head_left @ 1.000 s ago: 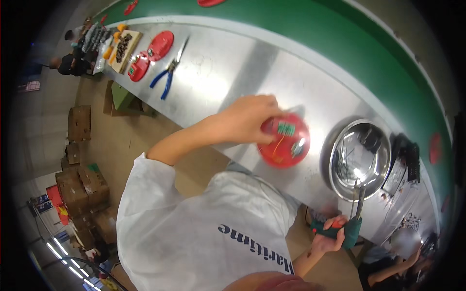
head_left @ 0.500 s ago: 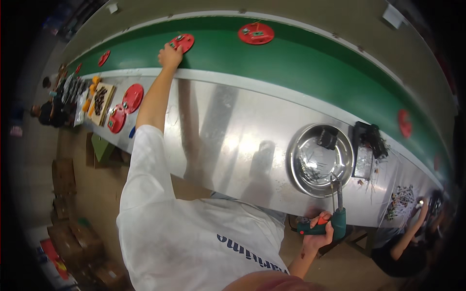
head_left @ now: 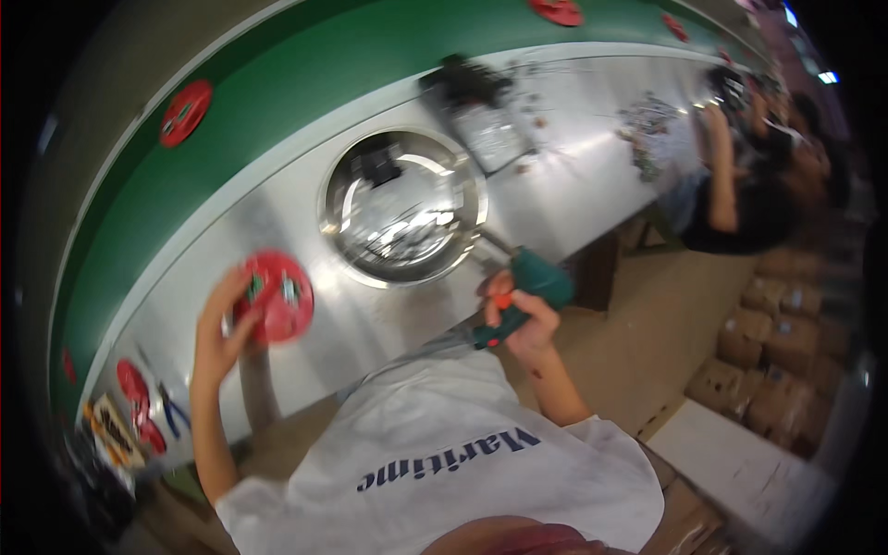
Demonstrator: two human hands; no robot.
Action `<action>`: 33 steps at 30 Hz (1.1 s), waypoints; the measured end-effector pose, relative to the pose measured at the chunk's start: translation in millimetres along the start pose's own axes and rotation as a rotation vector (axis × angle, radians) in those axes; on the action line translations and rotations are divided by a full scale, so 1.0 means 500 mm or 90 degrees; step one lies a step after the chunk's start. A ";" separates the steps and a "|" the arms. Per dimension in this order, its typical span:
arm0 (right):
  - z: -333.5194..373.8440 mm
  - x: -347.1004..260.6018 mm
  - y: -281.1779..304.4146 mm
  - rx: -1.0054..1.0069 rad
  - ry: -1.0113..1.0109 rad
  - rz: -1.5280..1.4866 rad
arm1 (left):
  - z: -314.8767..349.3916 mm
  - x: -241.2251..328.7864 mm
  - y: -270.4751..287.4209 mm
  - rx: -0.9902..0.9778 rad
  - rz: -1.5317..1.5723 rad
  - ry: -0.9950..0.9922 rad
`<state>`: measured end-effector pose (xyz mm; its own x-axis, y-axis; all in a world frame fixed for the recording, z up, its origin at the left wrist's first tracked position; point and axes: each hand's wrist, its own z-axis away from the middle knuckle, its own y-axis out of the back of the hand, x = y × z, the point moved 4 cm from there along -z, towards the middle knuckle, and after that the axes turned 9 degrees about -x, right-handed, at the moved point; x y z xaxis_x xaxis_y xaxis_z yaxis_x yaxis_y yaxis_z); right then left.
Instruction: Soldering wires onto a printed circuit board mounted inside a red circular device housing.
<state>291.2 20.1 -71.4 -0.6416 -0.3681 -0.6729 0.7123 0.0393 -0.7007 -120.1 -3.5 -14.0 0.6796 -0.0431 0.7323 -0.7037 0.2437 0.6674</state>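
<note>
My left hand (head_left: 222, 328) grips a red round disc (head_left: 285, 319) by its left side, thumb and fingers closed on it. Small green circuit boards show on the disc's face, and it is held over the metal bench left of a steel bowl (head_left: 333, 242). My right hand (head_left: 532, 324) is wrapped round the handle of a green soldering gun (head_left: 544, 279) with an orange trigger. Its metal tip end reaches toward the bowl's lower right rim, blurred. In the bowl lie thin wire-like pieces and a black block (head_left: 377, 165).
A green belt (head_left: 305, 92) behind the bench carries another red disc (head_left: 185, 113). Blue-handled pliers (head_left: 173, 413) and two red discs (head_left: 132, 381) lie left. A dark stand (head_left: 467, 88) is behind the bowl. A person (head_left: 726, 190) works at right, near stacked cartons (head_left: 754, 347).
My left hand has brought a red disc from the belt to over the bench. The view has swung right. The soldering gun stays in my right hand.
</note>
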 end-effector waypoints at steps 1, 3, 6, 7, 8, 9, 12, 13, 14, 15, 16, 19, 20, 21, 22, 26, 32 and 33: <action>-0.002 0.003 0.005 -0.004 -0.003 -0.005 | -0.008 0.043 -0.027 -0.029 -0.033 -0.001; 0.005 0.015 0.013 -0.015 -0.017 -0.024 | 0.011 0.050 -0.036 0.010 -0.057 -0.018; 0.016 0.016 0.011 -0.033 -0.039 -0.056 | 0.029 0.116 -0.032 0.116 -0.046 -0.001; 0.018 0.022 0.017 -0.047 -0.040 -0.055 | 0.037 0.142 -0.031 0.197 -0.072 0.000; 0.021 0.019 0.014 -0.049 -0.026 -0.044 | 0.046 0.162 -0.033 0.278 -0.099 0.006; 0.019 0.017 0.014 -0.033 -0.025 -0.043 | 0.050 0.171 -0.053 0.276 -0.096 -0.003; 0.015 0.010 0.019 -0.024 -0.024 -0.051 | 0.072 0.238 -0.093 0.372 -0.040 -0.157; 0.015 0.022 0.013 -0.031 -0.022 -0.057 | 0.058 0.271 -0.110 0.352 -0.036 -0.212; 0.012 0.019 0.014 -0.026 -0.004 -0.055 | 0.031 0.298 -0.131 0.314 -0.051 -0.198; 0.012 0.014 0.010 -0.008 0.013 -0.064 | 0.003 0.309 -0.150 0.267 -0.055 -0.154; 0.014 0.010 0.005 0.007 0.022 -0.073 | -0.032 0.323 -0.162 0.217 -0.100 -0.152; 0.004 -0.003 0.006 -0.005 0.037 -0.064 | -0.105 0.318 -0.200 0.178 -0.199 -0.104; 0.005 -0.005 0.012 0.003 0.052 -0.048 | -0.124 0.301 -0.207 0.165 -0.194 -0.101; 0.009 -0.003 0.008 -0.003 0.030 -0.058 | -0.134 0.292 -0.208 0.165 -0.202 -0.078; 0.012 -0.006 0.003 0.000 0.032 -0.048 | -0.143 0.287 -0.209 0.163 -0.208 -0.074; 0.005 -0.007 0.010 -0.007 0.037 -0.037 | -0.177 0.282 -0.214 0.142 -0.234 -0.039; 0.008 -0.003 0.005 -0.044 0.036 -0.035 | -0.209 0.266 -0.232 0.057 -0.352 -0.017; 0.011 -0.002 0.004 -0.042 0.037 -0.033 | -0.208 0.265 -0.236 0.028 -0.339 -0.041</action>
<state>294.9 15.4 -71.0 -0.6937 -0.3164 -0.6471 0.6592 0.0833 -0.7474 74.6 62.9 -10.0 0.9315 -0.2094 0.2973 -0.2746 0.1308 0.9526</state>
